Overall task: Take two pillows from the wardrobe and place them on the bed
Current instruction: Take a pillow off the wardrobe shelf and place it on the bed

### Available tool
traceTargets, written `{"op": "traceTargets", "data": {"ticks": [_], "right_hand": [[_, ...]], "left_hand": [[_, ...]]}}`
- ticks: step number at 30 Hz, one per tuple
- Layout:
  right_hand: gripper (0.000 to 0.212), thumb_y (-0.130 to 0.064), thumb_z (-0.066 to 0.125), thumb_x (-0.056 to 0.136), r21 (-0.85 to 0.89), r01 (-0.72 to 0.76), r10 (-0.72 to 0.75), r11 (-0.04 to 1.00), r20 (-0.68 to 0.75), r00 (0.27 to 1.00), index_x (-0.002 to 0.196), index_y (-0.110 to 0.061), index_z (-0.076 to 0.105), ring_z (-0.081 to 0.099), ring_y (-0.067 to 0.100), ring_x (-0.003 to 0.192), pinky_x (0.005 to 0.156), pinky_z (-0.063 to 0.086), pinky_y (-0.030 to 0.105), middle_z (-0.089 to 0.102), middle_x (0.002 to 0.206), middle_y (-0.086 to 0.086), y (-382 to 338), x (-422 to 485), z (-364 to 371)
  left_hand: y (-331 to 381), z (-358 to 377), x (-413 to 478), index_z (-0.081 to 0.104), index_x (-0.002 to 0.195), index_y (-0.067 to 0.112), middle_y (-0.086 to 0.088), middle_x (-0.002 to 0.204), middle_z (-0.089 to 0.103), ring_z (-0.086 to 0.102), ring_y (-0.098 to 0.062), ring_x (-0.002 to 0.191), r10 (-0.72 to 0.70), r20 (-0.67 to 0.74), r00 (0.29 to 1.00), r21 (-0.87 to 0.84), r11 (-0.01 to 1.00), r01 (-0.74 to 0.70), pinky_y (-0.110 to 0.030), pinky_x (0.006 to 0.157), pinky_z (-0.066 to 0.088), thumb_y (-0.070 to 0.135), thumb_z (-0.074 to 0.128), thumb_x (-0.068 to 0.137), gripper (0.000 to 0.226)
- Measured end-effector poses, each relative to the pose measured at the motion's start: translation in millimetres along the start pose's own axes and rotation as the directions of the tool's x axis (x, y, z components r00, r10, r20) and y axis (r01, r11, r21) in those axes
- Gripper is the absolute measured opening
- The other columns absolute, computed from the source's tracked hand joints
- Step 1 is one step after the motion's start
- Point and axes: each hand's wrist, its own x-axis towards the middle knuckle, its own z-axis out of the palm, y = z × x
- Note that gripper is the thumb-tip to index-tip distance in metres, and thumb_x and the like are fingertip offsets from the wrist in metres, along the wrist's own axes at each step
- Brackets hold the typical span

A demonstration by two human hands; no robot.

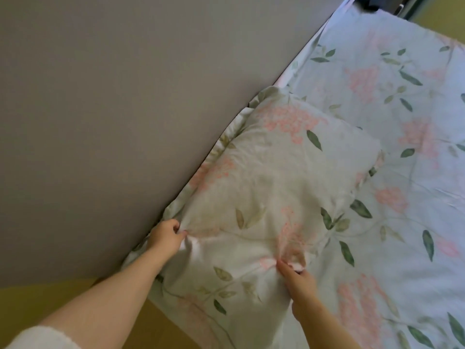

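— Pillows: how many show, and where?

— Two, as far as the cases can be told apart. The far pillow (289,147) lies on the bed (402,109), tight against the grey headboard (113,109). The near pillow (239,268) overlaps its lower end, also along the headboard. Both carry the same pink-flower and green-leaf print as the sheet.

— Which way do they run?

— Their long axes follow the headboard edge, a diagonal from lower left to upper right in the view.

— And the hands?

— The left hand (164,236) reaches forward on a straight bare arm, fingers curled shut, pinching a fold of the near pillow's case beside the headboard. The right hand (298,278) comes in from below, fingers closed on a bunch of that same case near its bed-side edge.
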Motion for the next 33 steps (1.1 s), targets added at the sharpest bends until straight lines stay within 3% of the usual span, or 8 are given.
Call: {"op": "traceTargets", "data": {"ticks": [5, 8, 11, 13, 15, 18, 21, 33], "right_hand": [[0.035, -0.012, 0.065, 0.085, -0.013, 0.06, -0.06, 0.998, 0.013, 0.998, 0.118, 0.001, 0.059, 0.058, 0.032, 0.104, 0.097, 0.047, 0.043, 0.063, 0.116, 0.018, -6, -20, 4], [0.039, -0.014, 0.063, 0.087, -0.055, 0.051, -0.049, 0.997, 0.041, 0.998, 0.123, 0.001, 0.056, 0.056, 0.031, 0.103, 0.088, 0.045, 0.036, 0.06, 0.115, 0.015, 4, -33, 7], [0.037, -0.01, 0.056, 0.09, -0.132, -0.034, 0.044, 0.991, 0.074, 0.996, 0.122, 0.008, 0.053, 0.053, 0.028, 0.084, 0.075, 0.048, 0.039, 0.061, 0.105, 0.022, 15, -44, 8], [0.034, -0.004, 0.051, 0.091, -0.201, -0.092, 0.114, 0.975, 0.098, 0.989, 0.121, 0.011, 0.05, 0.048, 0.029, 0.078, 0.07, 0.047, 0.04, 0.06, 0.104, 0.028, 22, -48, 5], [0.033, -0.005, 0.051, 0.092, -0.228, -0.084, 0.108, 0.97, 0.094, 0.99, 0.121, 0.01, 0.05, 0.052, 0.036, 0.084, 0.072, 0.045, 0.042, 0.058, 0.1, 0.028, 29, -51, 1], [0.022, -0.011, 0.052, 0.093, -0.247, -0.04, 0.067, 0.968, 0.102, 0.993, 0.11, 0.002, 0.053, 0.056, 0.044, 0.097, 0.083, 0.047, 0.047, 0.056, 0.088, 0.019, 31, -64, -7], [0.013, -0.013, 0.05, 0.094, -0.258, -0.02, 0.057, 0.966, 0.136, 0.989, 0.102, -0.003, 0.049, 0.049, 0.047, 0.12, 0.101, 0.042, 0.054, 0.056, 0.113, 0.028, 28, -80, -22], [0.025, -0.011, 0.047, 0.095, -0.188, 0.169, -0.121, 0.968, 0.244, 0.962, 0.119, -0.007, 0.05, 0.054, 0.025, 0.097, 0.089, 0.047, 0.039, 0.054, 0.103, 0.011, 20, -119, -167]], "left_hand": [[-7, -28, -21, 0.043, 0.063, 0.013, -0.008, 0.063, 0.05, 0.045, -0.028, 0.064, 0.094, -0.123, 0.988, -0.038, 0.994, -0.099, -0.031, 0.055, 0.032, 0.019, 0.056, 0.088, 0.029], [-14, -35, -31, 0.049, 0.07, 0.01, -0.008, 0.066, 0.053, 0.046, -0.027, 0.065, 0.069, -0.154, 0.986, -0.053, 0.996, -0.078, -0.031, 0.055, 0.033, 0.018, 0.054, 0.089, 0.022], [-26, -27, -36, 0.06, 0.102, 0.012, -0.018, 0.11, 0.063, 0.054, -0.036, 0.098, -0.025, -0.081, 0.996, -0.013, 1.0, 0.024, -0.035, 0.077, 0.043, 0.013, 0.047, 0.091, 0.017], [-30, -19, -43, 0.046, 0.13, 0.016, -0.016, 0.135, 0.05, 0.049, -0.037, 0.118, -0.067, 0.041, 0.997, -0.001, 0.998, 0.067, -0.035, 0.083, 0.041, 0.013, 0.043, 0.093, 0.037], [-31, -12, -54, 0.034, 0.138, 0.018, -0.013, 0.144, 0.04, 0.045, -0.035, 0.124, -0.065, 0.074, 0.995, -0.04, 0.997, 0.068, -0.04, 0.089, 0.042, 0.017, 0.045, 0.093, 0.046], [-26, -6, -76, 0.036, 0.136, 0.017, -0.012, 0.145, 0.036, 0.044, -0.034, 0.124, -0.073, -0.002, 0.997, -0.139, 0.988, 0.072, -0.044, 0.095, 0.043, 0.02, 0.05, 0.092, 0.047], [-15, 1, -110, 0.045, 0.129, 0.015, -0.011, 0.139, 0.046, 0.05, -0.031, 0.118, -0.092, 0.035, 0.995, -0.276, 0.956, 0.098, -0.039, 0.088, 0.044, 0.018, 0.049, 0.092, 0.037], [75, 88, -277, 0.06, 0.103, 0.014, -0.014, 0.114, 0.064, 0.059, -0.028, 0.099, 0.04, 0.028, 0.999, -0.583, 0.812, -0.016, -0.029, 0.079, 0.041, 0.015, 0.053, 0.088, 0.016]]}}
